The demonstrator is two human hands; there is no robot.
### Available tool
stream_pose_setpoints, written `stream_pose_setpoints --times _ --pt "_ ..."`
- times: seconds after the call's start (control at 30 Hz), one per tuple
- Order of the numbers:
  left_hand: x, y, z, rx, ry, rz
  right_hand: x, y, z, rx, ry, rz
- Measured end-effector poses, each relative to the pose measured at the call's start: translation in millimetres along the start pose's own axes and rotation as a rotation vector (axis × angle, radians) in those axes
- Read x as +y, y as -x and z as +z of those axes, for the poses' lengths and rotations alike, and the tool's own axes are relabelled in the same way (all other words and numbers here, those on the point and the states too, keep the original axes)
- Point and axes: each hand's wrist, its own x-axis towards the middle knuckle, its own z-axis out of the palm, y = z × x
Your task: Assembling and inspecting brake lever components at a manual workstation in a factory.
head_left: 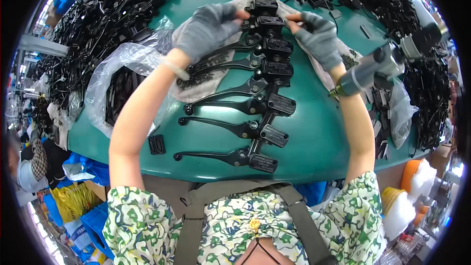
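A: Where are the hands?
B: At the far end of the row of levers (277, 70): left hand (208, 28) on its left, fingers curled; right hand (318, 38) on its right, thumb and fingers half bent
A: Gripping anything?
B: Cannot tell, though both reach close against the row
A: Forearms (144, 103)?
B: Stretched forward, flanking the row
A: Beyond them?
B: Bag (100, 88) left of the row, grey tool (363, 73) right, table (314, 135) beneath it
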Motion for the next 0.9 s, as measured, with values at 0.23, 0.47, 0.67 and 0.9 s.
stream_pose_setpoints --times 0.23,0.47,0.67,0.9 --pt "-19 -36 54 0.290 0.009 0.250 8 -22 15 -0.076 0.106 -0.232" --pt "-34 -36 52 0.328 -0.104 0.513 6 -14 12 -0.145 0.054 -0.262" --pt "-32 -29 52 0.339 -0.203 0.497 12 -8 19 -0.145 0.080 -0.176" --pt "-32 -17 37 0.270 -0.106 0.526 15 0 20 -0.038 0.185 -0.134"
